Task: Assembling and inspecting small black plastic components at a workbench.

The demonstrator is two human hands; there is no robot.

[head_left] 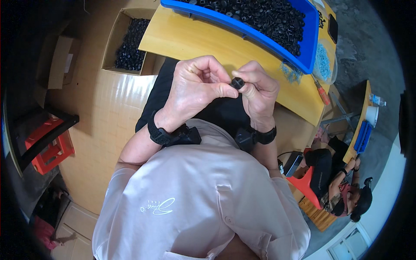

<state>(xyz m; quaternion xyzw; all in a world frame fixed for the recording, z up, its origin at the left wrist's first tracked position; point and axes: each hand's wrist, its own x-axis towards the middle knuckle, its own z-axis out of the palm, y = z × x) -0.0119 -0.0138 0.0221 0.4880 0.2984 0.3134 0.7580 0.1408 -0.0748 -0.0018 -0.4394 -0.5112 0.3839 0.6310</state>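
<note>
A small round black plastic part (237, 82) is pinched between both hands, just off the near edge of the yellow table. My right hand (259, 89) grips it between thumb and forefinger from the right. From the left, my left hand (197, 86) has its thumb and forefinger closed at the part's side; whether something smaller is also between those tips is hidden. Beyond the hands stands a blue tray (242, 29) heaped with similar black parts (264, 19).
The yellow table (182, 41) carries light-blue strands (321, 60) in a clear tub, a red-handled screwdriver (321, 93) and a phone (333, 29). A cardboard box (111, 41) of black parts stands left. Another person (333, 182) sits at right. A red stool (52, 147) is at left.
</note>
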